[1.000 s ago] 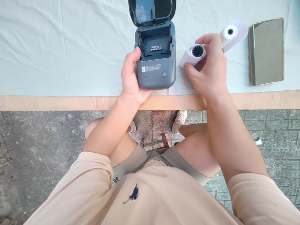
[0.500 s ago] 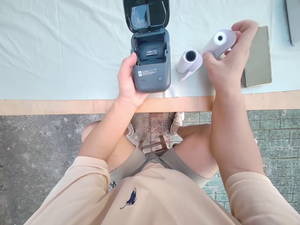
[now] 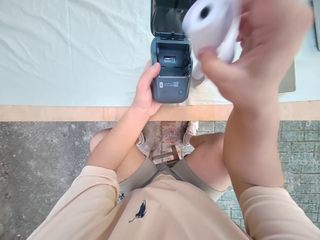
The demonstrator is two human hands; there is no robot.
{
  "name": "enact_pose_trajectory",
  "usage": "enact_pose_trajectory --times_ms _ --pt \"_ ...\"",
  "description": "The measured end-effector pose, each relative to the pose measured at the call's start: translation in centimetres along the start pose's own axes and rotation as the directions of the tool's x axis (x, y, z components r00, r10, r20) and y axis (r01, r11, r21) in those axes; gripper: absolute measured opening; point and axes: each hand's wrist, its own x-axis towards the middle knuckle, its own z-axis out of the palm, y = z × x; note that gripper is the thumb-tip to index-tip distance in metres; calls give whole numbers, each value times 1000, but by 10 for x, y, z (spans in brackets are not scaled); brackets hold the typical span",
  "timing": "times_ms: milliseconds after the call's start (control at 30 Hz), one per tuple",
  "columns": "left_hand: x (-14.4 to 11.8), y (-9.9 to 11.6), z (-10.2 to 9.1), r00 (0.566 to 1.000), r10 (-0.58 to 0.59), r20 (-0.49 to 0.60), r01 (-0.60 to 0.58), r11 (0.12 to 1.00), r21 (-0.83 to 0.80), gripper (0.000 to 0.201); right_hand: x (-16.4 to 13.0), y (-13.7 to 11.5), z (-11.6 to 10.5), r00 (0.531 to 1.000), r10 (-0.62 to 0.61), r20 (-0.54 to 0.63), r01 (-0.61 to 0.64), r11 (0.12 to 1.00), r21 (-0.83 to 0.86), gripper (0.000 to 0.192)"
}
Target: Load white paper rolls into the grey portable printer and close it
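My left hand is closed around the left side of a dark grey-blue label printer, its thumb at the edge of the bay. The printer's lid stands up, and the paper bay inside is bare, with a small printed label on its back wall. In my right hand is a white paper roll, raised near the camera, blurred, with a dark hole in its core. It covers part of the lid and the printer's right edge. Behind it, a second white roll is mostly hidden.
A pale cloth covers the table, with a wooden front edge. A flat grey-green tablet-like object lies behind my right wrist. At the far right a dark-edged object is partly cut off. A wooden stool shows below.
My right hand has lifted the white roll off the table, up and leftward toward the printer. My left hand and the printer have shifted slightly right, with the printer turned a little.
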Motion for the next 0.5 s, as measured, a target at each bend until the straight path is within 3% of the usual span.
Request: enact_pose_trajectory --times_ms 100,167,367,500 --pt "-4 -1 3 999 38 12 -37 999 -33 17 2 -15 13 985 -113 130 154 915 -374 37" --pt "-6 -1 4 997 73 30 -72 996 -45 12 3 -16 20 980 -62 188 148 861 -487 35" --pt "-6 -4 -1 993 87 79 -82 995 -65 17 3 -9 28 983 -74 166 155 818 -553 29" --pt "-7 -5 -2 986 106 129 -99 993 -59 14 2 -7 30 988 -55 147 124 848 -515 30"
